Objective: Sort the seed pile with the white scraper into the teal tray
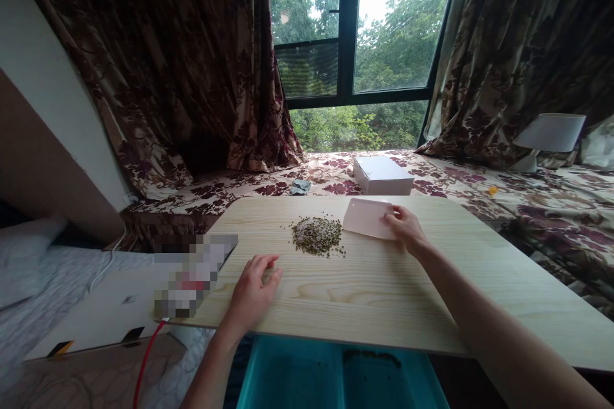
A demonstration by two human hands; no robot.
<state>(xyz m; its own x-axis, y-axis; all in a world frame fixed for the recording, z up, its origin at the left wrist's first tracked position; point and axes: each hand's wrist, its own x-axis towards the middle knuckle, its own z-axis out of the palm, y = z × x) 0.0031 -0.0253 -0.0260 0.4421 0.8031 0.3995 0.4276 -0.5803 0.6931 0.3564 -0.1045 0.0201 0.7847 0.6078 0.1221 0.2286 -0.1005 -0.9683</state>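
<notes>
A loose pile of small green beans mixed with white grains (317, 234) lies on the pale wooden table (384, 287). Just right of it, my right hand (407, 228) grips a thin whitish plastic scraper (367, 217) by its right end, thumb on top. The scraper's left edge is at the pile's right side; I cannot tell whether they touch. My left hand (254, 287) is at the near left of the pile, thumb and fingers apart, holding nothing. Below the table's front edge sits a turquoise divided tray (341, 370), with a dark streak of small bits in its right compartment.
A pixelated object (196, 281) with a red cable (144, 358) covers the table's left edge. Beyond the table, a white box (384, 176) and a crumpled greyish item (300, 187) rest on the floral window seat. A lamp (551, 134) stands at the right.
</notes>
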